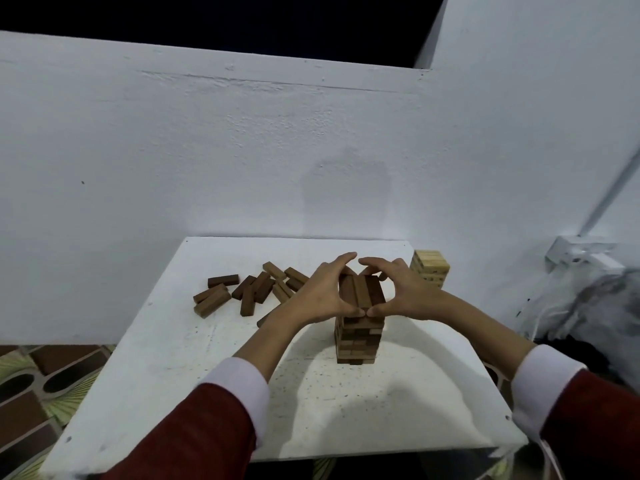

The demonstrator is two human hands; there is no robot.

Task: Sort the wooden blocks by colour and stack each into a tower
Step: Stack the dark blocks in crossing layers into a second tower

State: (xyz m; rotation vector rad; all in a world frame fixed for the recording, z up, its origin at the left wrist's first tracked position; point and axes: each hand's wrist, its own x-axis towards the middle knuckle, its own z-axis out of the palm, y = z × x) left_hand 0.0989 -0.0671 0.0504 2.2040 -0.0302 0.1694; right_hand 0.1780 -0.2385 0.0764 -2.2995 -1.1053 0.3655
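Both hands cup the top layer of the brown tower near the middle of the white table. The left hand presses its left side and the right hand its right, thumbs meeting at the near edge and forefingers arching over the far edge, squaring the blocks rather than lifting one. The top layer's blocks run lengthwise away from the person, so the palms bear on their long sides.

The loose brown blocks lie scattered to the tower's left, mostly flat and pointing every way. The left hand is nearer them and looks the likelier to fetch the next. A finished pale tower stands behind and right of the brown one, at the table's far corner, partly hidden by the right hand.

The fingers hide the brown tower's far face. One block behind the left wrist shows only an end. Whether all top blocks sit flush cannot be told.
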